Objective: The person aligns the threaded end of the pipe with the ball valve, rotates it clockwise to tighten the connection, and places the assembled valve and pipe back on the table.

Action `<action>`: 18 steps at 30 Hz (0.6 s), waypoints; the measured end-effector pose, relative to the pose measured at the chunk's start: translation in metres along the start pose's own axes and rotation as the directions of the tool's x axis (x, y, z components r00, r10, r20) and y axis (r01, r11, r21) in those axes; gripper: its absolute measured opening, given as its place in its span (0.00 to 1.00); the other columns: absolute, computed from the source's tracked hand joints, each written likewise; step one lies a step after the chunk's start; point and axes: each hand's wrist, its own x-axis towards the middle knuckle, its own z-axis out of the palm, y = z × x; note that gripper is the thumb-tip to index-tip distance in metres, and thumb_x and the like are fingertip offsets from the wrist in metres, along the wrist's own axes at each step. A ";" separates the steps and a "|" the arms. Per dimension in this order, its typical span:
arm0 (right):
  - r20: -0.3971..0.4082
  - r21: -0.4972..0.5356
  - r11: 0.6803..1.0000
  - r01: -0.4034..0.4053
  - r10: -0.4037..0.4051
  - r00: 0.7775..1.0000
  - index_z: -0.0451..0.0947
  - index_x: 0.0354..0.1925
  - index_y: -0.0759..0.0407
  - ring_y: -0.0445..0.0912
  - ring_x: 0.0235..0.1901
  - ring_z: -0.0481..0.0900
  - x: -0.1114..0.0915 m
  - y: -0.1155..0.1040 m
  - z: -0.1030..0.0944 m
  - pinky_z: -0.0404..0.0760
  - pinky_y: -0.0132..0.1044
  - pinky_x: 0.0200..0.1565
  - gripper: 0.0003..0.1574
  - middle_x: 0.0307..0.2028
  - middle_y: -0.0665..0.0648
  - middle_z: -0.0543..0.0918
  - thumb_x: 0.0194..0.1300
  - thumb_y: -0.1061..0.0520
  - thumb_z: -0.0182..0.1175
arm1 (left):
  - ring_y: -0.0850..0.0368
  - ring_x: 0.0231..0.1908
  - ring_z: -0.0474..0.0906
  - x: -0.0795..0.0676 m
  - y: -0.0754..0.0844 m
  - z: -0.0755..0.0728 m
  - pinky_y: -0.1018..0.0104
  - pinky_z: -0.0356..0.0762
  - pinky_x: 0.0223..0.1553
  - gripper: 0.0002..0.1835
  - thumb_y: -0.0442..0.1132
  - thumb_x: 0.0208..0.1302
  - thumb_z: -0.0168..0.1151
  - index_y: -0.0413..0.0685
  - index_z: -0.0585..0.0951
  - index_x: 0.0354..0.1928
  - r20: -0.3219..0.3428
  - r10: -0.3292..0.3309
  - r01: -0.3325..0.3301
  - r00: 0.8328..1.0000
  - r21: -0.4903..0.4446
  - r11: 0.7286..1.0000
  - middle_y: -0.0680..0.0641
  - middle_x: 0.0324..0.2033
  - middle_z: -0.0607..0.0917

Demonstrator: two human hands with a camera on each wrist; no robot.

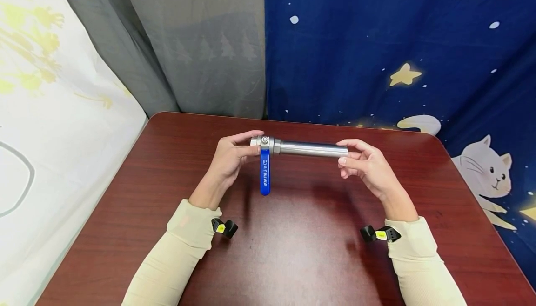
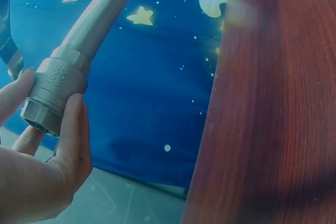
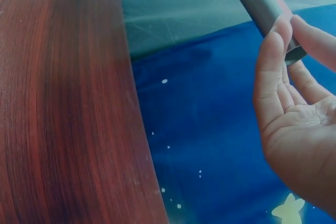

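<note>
Taking the valve [image 1: 266,142] as the landmark: at its left, the left hand [image 1: 228,159] pinches its end, thumb on the near side and a finger reaching over the far side. These fingers are parted only by the thickness of the metal; in the left wrist view the valve's open end shows between them.

The valve is held above the table [image 1: 289,241], with its blue handle [image 1: 265,171] pointing from it toward the person, crosswise to the pipe [image 1: 311,149]. The pipe runs out to the valve's right, meeting it at a six-sided collar [image 1: 277,146]; how tightly the two are joined cannot be told.

Farther right of the valve, at the pipe's far end, the right hand [image 1: 368,164] holds the pipe lightly between thumb and fingertips, which are open no wider than the pipe; its lower fingers curl loosely beneath.

The step in hand looks like supporting valve and pipe as one piece, nearly level, from both ends. Whether it is being turned, fitted or carried cannot be judged from this moment. The next move would seem to call for a steady left grip at the valve, the right fingers in line with it, and room for the handle.
</note>
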 end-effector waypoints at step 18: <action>-0.010 0.045 0.996 -0.074 0.074 0.997 0.75 0.48 0.60 0.41 0.18 0.77 0.001 -0.004 0.002 0.80 0.29 0.21 0.09 0.22 0.54 0.80 0.69 0.63 0.57 | 0.56 0.34 0.84 0.001 -0.001 0.000 0.63 0.84 0.41 0.23 0.21 0.55 0.63 0.31 0.79 0.55 0.001 -0.002 0.002 1.000 0.013 1.000 0.39 0.47 0.80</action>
